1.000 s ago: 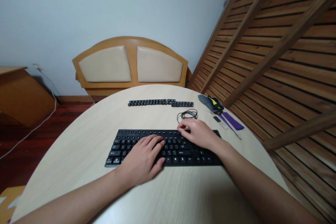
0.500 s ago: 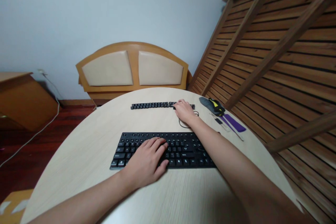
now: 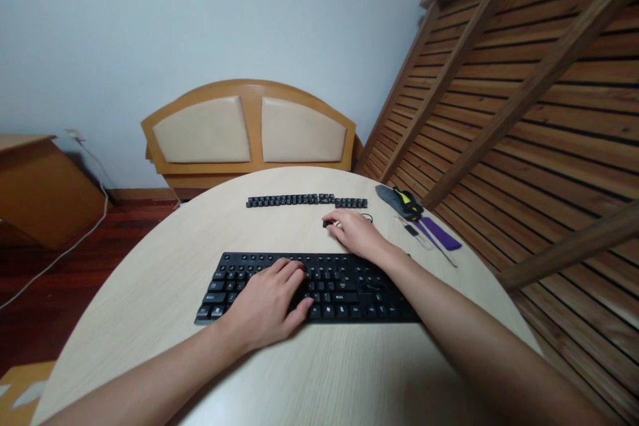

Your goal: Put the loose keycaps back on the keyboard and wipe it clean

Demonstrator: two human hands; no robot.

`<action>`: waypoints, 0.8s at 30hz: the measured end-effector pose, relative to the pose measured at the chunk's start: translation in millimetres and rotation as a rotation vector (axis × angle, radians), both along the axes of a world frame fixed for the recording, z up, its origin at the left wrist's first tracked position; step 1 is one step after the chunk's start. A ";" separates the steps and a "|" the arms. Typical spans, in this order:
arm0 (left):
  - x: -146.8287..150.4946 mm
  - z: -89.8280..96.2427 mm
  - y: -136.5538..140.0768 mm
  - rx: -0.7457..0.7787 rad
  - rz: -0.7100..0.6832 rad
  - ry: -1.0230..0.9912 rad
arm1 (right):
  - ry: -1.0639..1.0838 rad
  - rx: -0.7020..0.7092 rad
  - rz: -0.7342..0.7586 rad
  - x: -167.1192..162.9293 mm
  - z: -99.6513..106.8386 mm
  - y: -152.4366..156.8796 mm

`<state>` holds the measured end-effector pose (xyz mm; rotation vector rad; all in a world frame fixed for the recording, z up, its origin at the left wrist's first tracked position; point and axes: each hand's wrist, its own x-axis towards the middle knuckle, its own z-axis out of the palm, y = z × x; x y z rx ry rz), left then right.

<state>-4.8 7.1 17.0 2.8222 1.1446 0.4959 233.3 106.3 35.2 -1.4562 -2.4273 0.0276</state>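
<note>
My left hand (image 3: 267, 303) lies over the black keyboard (image 3: 347, 297), with its fingers spread on the keys left of the middle. Above the back edge of that keyboard, my right hand (image 3: 358, 231) pinches a small black keycap (image 3: 327, 223) between thumb and fingers. Some key positions toward the keyboard's right side look bare of caps, partly behind my right forearm. Farther back, loose black keycaps (image 3: 282, 201) stand in a long line, with a shorter group (image 3: 351, 203) at its right end.
The round pale table (image 3: 164, 279) carries everything. On its right lie a grey and yellow-black item (image 3: 405, 203), a wire keycap puller (image 3: 411, 230), a purple strip (image 3: 440, 234) and a thin rod. A slatted wooden frame (image 3: 519, 113) leans close by the right edge.
My right hand has drawn back from the line of loose keycaps toward the keyboard, a keycap now between its fingers. My left hand stays on the keyboard; the view has shifted slightly.
</note>
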 end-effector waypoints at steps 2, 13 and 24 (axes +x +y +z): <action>0.5 -0.6 -0.7 0.010 0.034 -0.003 | 0.216 -0.063 0.088 8.9 4.6 -24.1; 13.1 -15.8 -11.4 0.076 -0.136 0.083 | 0.619 -0.495 0.114 42.3 -15.5 -76.7; 11.3 -16.5 -10.2 0.066 -0.136 0.073 | 0.508 -0.458 0.106 42.7 -12.8 -75.7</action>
